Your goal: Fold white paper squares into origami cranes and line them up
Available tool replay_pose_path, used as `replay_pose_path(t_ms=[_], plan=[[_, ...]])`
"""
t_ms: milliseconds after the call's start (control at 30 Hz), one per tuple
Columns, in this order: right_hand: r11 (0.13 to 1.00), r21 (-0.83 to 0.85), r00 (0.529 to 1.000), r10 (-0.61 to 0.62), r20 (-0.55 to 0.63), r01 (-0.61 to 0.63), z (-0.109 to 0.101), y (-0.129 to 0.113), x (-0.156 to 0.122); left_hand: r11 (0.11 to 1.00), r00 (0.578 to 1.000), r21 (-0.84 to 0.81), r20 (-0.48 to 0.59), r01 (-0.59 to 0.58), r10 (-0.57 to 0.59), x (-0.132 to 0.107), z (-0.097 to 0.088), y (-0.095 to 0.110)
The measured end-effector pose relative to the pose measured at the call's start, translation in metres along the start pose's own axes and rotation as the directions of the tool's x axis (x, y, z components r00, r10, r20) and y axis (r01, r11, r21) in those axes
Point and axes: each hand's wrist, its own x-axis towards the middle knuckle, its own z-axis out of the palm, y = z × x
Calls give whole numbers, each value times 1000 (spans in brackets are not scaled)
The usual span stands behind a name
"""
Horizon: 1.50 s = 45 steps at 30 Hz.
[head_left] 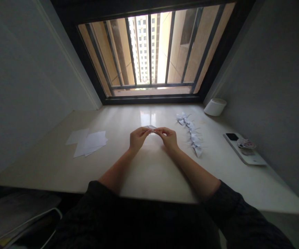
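Currently, left hand and right hand raised together over the middle of a pale polished desktop, fingers curled inward, neither hand released. Both gripping one small folded piece of paper between the fingertips, at the point where the two hands meet. Exact shape of that piece too small to confirm; gap between paper and desktop likewise impossible to judge from this view. Forearms bare and angled in from the near edge of the desk, dark knit sleeves ending below the elbows.

Left of the hands, a loose pile of white paper sheets, flat and overlapping, well apart from the left hand. Right of the hands, a line of folded white paper cranes, running from back to front, near the right hand but not touching it.

Farther right, a white cylindrical container near the back corner of the desk. Near the right wall, a flat white slab carrying a small black rectangle and a round pink-and-white object; identity of all three not determinable. Beyond the desk, a dark window frame with metal bars, and an apartment tower outside.
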Motion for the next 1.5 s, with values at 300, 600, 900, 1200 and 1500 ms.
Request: replay_pose_path(t_ms=[300, 600, 900, 1200, 1500], plan=[[998, 57, 998, 41, -40, -39, 3, 2, -2, 990, 999, -139, -2, 32, -33, 0, 1, -6], [985, 136, 995, 102, 2, -101, 2, 2, 0, 992, 1000, -124, 19, -15, 18, 0, 0, -5], [975, 178, 991, 133, 13, -133, 2, 0, 0, 991, 1000, -136, 1, -1, 1, 2, -1, -5], [925, 308, 975, 217, 58, -224, 5, -7, 0, 988, 998, -153, -70, -6, -5, -1, 3, -1], [947, 266, 983, 180, 23, -179, 6, -4, -1, 993, 996, -118, -88, 7, -18, 0, 1, -5]])
